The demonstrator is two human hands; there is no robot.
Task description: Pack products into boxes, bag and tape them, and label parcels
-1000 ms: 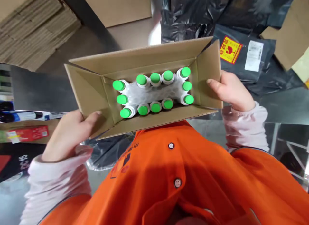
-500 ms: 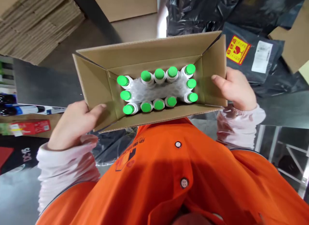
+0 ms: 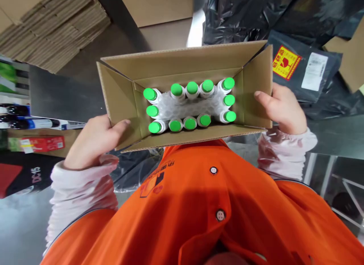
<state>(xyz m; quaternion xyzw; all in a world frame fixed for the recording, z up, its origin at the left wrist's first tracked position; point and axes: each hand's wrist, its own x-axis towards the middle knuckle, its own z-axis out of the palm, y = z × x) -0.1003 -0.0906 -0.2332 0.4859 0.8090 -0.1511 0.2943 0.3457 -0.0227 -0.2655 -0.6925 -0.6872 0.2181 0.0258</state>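
Observation:
An open cardboard box (image 3: 182, 62) is held in front of my chest, its flaps standing up and outward. My left hand (image 3: 95, 138) grips the left end flap, thumb on the inner face and fingers hidden behind it. On the opposite end, my right hand (image 3: 286, 105) pinches the right flap the same way. Inside stand several white bottles with green caps (image 3: 192, 87), lined up along the walls. Crumpled clear bubble wrap (image 3: 189, 107) fills the middle between them.
Stacked flat cardboard (image 3: 65, 29) lies at the upper left on a dark surface (image 3: 57, 94). Black plastic-wrapped parcels (image 3: 244, 14) sit at the upper right, one dark parcel (image 3: 305, 82) bearing a yellow-red fragile label. Dark-capped bottles (image 3: 36, 123) and a red carton (image 3: 42, 144) are at left.
The whole view has shifted slightly, so the box and both hands appear a little further right. Both hands keep their hold on the flaps, and the bottles stay in place.

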